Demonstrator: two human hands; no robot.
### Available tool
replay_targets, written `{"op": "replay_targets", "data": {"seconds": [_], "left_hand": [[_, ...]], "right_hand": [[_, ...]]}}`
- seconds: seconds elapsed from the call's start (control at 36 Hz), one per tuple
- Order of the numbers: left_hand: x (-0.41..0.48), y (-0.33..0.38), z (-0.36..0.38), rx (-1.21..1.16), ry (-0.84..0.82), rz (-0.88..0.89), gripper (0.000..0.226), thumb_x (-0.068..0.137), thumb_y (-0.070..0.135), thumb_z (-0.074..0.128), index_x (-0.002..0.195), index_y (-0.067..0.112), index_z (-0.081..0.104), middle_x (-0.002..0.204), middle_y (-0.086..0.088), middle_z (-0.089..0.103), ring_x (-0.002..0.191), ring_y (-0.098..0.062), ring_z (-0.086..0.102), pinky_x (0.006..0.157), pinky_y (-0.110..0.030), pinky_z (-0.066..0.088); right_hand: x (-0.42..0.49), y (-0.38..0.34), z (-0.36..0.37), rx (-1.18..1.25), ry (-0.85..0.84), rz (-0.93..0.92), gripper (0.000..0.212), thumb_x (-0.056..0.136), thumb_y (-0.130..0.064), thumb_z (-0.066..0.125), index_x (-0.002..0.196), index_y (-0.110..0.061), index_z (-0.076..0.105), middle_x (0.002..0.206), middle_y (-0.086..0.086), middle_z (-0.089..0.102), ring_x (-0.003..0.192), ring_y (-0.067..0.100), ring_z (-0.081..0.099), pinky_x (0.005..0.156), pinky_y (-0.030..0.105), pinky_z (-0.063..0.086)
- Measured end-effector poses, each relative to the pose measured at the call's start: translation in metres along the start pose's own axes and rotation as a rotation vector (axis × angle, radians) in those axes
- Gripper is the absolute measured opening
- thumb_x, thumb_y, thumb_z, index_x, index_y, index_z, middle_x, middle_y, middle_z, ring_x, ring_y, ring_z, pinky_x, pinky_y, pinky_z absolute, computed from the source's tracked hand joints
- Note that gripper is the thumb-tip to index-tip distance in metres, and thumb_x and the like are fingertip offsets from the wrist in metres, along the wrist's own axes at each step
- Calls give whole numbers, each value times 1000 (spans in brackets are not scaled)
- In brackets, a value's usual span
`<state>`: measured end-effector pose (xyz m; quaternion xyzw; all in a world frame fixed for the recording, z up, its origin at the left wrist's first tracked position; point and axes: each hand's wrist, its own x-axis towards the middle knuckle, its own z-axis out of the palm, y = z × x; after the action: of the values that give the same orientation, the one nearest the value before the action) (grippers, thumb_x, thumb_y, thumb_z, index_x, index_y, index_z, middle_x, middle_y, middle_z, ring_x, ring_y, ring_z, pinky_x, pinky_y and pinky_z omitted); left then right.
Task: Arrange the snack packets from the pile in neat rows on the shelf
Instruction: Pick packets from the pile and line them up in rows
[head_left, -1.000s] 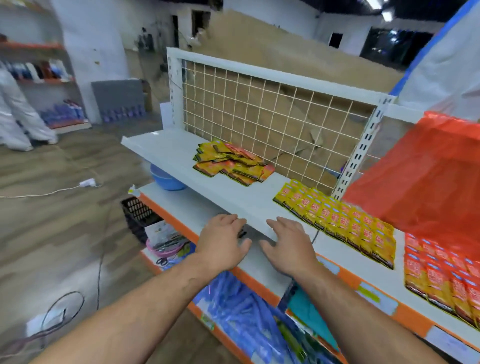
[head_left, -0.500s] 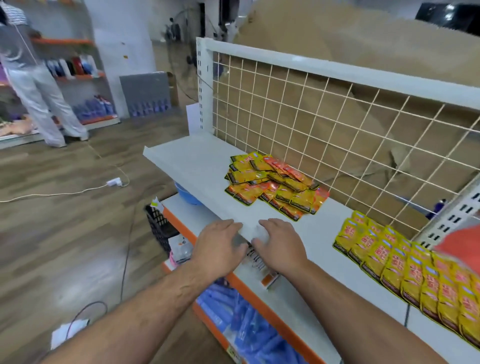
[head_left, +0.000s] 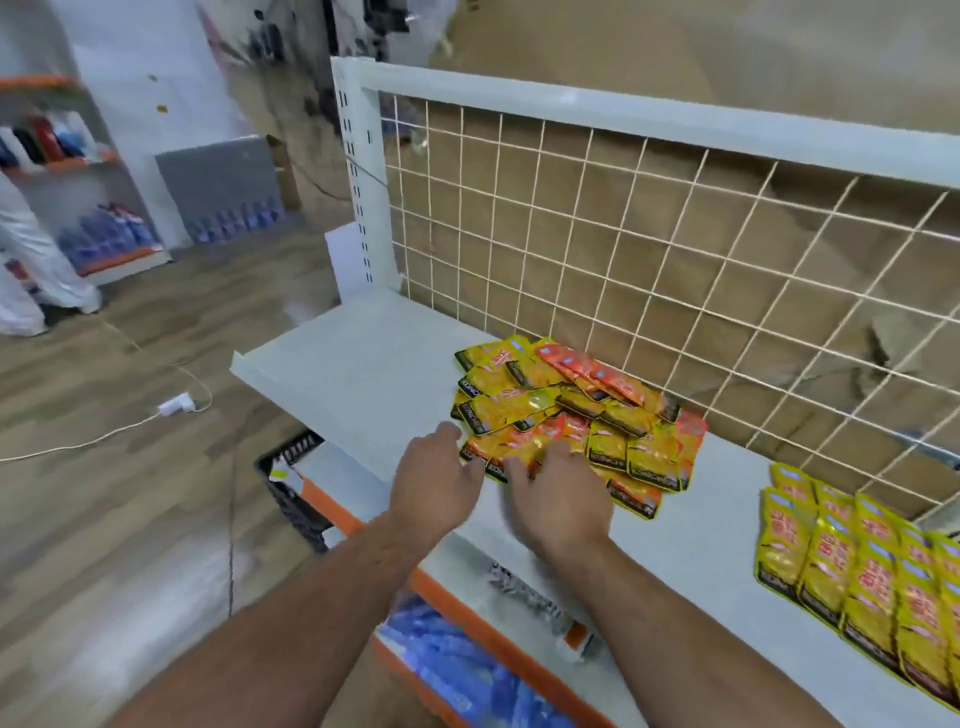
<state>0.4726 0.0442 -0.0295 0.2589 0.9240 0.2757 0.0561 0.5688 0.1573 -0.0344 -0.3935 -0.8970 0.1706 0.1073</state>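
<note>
A loose pile of yellow and orange snack packets (head_left: 576, 415) lies on the white shelf (head_left: 363, 374) against the wire grid back. To the right, yellow packets stand in neat overlapping rows (head_left: 857, 571). My left hand (head_left: 436, 478) hovers at the pile's near left edge, fingers apart and empty. My right hand (head_left: 556, 493) lies flat over the front packets of the pile, fingers spread and touching them; no packet is lifted.
The wire grid panel (head_left: 649, 249) backs the shelf. A lower shelf with an orange edge (head_left: 467, 613) holds blue packs (head_left: 457, 670). A black crate (head_left: 296, 483) sits on the floor. A white cable and plug (head_left: 176, 402) cross the wooden floor. A person's legs (head_left: 31, 260) stand far left.
Both hands have moved forward from the shelf's front edge to the pile. The view has swung left, bringing the pile to the centre.
</note>
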Motion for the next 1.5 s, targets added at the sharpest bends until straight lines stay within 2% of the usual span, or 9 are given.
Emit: {"op": "replay_targets", "data": {"seconds": [0.25,0.44,0.64,0.78,1.0,1.19,1.28,1.39,1.5], "left_hand": [[45,-14,9,-143,-27,-40,46,79,50,68,110,23,47,106,5,65,102,-23,64,83,-40,52],[61,-23,12,-90,-122,92,38,78,41,67,105,20,49,101,-2,65,95,-30,65,76,-41,54],[70,-26,0,-77,-349,113,16,69,25,61,67,13,50,72,-2,65,75,-32,63,62,-29,50],[67,-20,-17,-203,-452,78,17,81,14,56,66,11,48,63,3,50,60,-19,48,48,-24,28],[45,-6,-18,-635,-699,-252,6,79,6,56,84,5,54,58,-10,53,46,-18,42,43,-15,21],[-11,14,-2,-707,-833,-168,15,75,0,61,88,7,56,81,-16,61,62,-26,62,44,-22,28],[-36,33,5,-700,-819,-116,14,78,11,67,92,6,66,79,-13,63,61,-24,52,45,-24,33],[-77,62,16,-690,-777,-25,8,86,17,71,87,9,71,74,-9,65,53,-18,49,47,-22,33],[-131,96,27,-655,-780,32,9,83,13,72,79,6,69,72,-20,67,54,-24,51,45,-23,32]], "right_hand": [[12,-27,13,-47,106,269,64,84,-72,50,113,-15,45,106,6,64,98,28,64,64,32,40],[10,-51,13,54,71,445,58,80,-51,70,117,-15,44,116,9,59,106,31,60,74,36,45],[7,-52,3,267,-33,573,39,68,-37,82,90,-17,57,87,2,65,86,25,66,66,30,48],[5,-49,-11,432,-58,622,40,78,-29,80,55,-18,48,60,1,51,55,18,48,46,26,30],[-15,-38,-29,810,-4,769,24,77,-20,75,72,-18,52,61,2,45,48,17,35,44,22,23],[-59,-7,-46,932,80,791,21,84,-10,69,75,-11,51,60,7,48,29,11,38,32,16,26],[-86,16,-58,906,136,769,21,85,-14,69,77,-10,50,62,8,46,41,16,37,41,22,25],[-129,53,-79,945,165,771,17,82,-16,71,76,-10,56,74,15,60,61,29,59,48,37,46],[-182,100,-103,963,188,750,25,84,-15,73,70,-15,52,63,6,53,50,19,44,41,23,32]]}}
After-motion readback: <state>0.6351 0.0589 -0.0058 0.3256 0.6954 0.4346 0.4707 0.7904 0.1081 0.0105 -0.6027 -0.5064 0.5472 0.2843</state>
